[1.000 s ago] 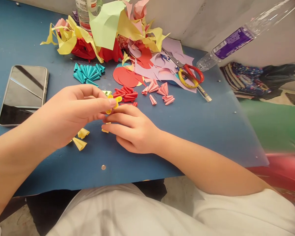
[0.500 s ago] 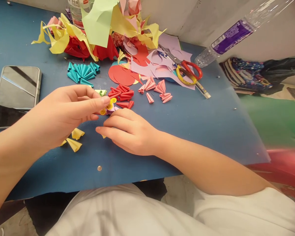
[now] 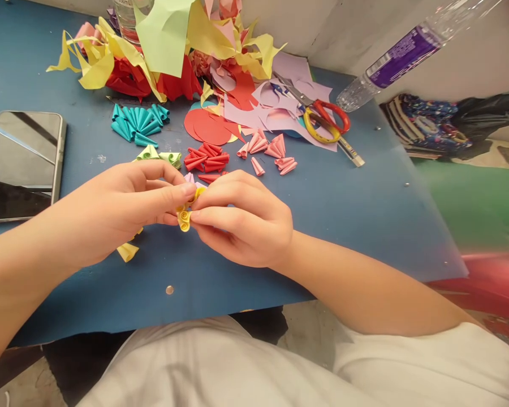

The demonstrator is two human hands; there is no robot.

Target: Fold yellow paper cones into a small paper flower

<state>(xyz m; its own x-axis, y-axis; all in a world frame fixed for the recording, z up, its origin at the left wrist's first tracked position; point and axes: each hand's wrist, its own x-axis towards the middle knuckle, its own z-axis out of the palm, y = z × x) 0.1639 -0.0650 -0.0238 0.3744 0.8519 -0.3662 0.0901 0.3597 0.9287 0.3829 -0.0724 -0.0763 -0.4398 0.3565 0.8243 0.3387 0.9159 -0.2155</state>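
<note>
Both hands meet above the blue table [image 3: 343, 215]. My left hand [image 3: 119, 209] pinches a small cluster of yellow rolled paper cones [image 3: 184, 217] between thumb and fingers. My right hand [image 3: 246, 217] is closed on the same cluster from the right, fingertips touching the left thumb. One loose yellow cone [image 3: 127, 251] lies on the table under my left wrist. Just beyond the hands lie red cones [image 3: 207, 159], pink cones [image 3: 267, 152], light green cones [image 3: 161, 155] and teal cones [image 3: 138, 121].
A phone [image 3: 21, 164] lies at the left. Scissors with red and yellow handles [image 3: 322, 121] rest on purple paper offcuts. A heap of coloured paper scraps [image 3: 173, 51] fills the back edge. A clear plastic bottle [image 3: 398, 56] lies at the far right.
My right hand lifted off the table and closed on the yellow cones held by my left hand. The view shifted slightly, and the light green cones came into sight.
</note>
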